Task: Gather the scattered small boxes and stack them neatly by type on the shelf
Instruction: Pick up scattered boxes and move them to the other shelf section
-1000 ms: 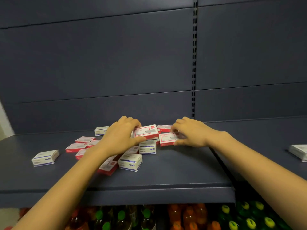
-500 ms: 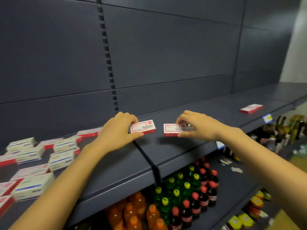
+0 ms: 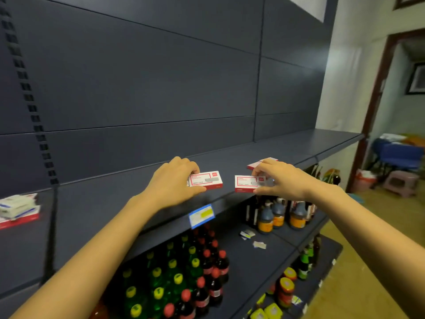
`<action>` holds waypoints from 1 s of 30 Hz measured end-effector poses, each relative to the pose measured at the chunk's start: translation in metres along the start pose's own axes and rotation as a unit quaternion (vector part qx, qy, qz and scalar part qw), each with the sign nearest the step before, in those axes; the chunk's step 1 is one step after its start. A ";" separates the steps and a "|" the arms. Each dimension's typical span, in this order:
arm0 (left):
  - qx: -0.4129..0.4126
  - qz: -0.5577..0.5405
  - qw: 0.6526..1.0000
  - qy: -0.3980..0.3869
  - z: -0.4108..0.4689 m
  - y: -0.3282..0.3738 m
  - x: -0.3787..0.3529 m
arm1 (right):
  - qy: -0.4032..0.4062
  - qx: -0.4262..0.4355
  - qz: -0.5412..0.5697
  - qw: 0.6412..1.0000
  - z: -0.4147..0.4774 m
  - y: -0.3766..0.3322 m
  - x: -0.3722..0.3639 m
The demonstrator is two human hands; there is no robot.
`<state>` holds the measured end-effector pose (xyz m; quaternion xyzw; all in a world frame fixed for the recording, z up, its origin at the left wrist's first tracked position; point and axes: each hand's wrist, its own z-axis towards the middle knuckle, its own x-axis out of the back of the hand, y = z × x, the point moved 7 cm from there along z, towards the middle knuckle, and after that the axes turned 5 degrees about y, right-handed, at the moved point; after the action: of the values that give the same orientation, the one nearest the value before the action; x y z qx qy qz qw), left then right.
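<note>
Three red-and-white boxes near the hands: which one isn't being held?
The red box lying on the shelf behind the right hand. It lies flat and free, partly hidden; the others are gripped by the left hand and right hand.

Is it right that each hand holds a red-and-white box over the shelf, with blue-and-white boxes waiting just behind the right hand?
Not quite. The head view shows red-and-white boxes behind the right hand. The left hand and right hand each do hold one over the shelf.
</note>
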<state>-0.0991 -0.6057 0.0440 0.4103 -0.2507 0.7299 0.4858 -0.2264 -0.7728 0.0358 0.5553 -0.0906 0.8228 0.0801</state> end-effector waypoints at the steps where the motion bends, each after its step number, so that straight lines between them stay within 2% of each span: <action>1: 0.001 -0.001 1.000 0.002 0.008 0.011 -0.008 | 0.000 -0.002 -0.003 1.000 -0.003 0.016 0.001; 7: 0.015 -0.009 1.000 0.004 0.051 0.065 -0.050 | -0.012 -0.010 -0.017 1.000 -0.010 0.100 0.002; 13: 0.038 0.003 0.999 -0.009 0.100 0.088 -0.081 | -0.011 -0.020 -0.014 1.000 -0.004 0.162 0.003; 23: 0.082 0.033 0.996 -0.026 0.185 0.083 -0.138 | -0.013 0.003 0.008 1.000 0.052 0.240 -0.017; 30: 0.114 0.059 0.989 -0.075 0.228 0.064 -0.174 | -0.035 0.041 0.033 0.998 0.119 0.276 -0.036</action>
<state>-0.0433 -0.8933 0.0216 0.5013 -0.2249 0.7483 0.3717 -0.1699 -1.0699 0.0292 0.5834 -0.0777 0.8080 0.0271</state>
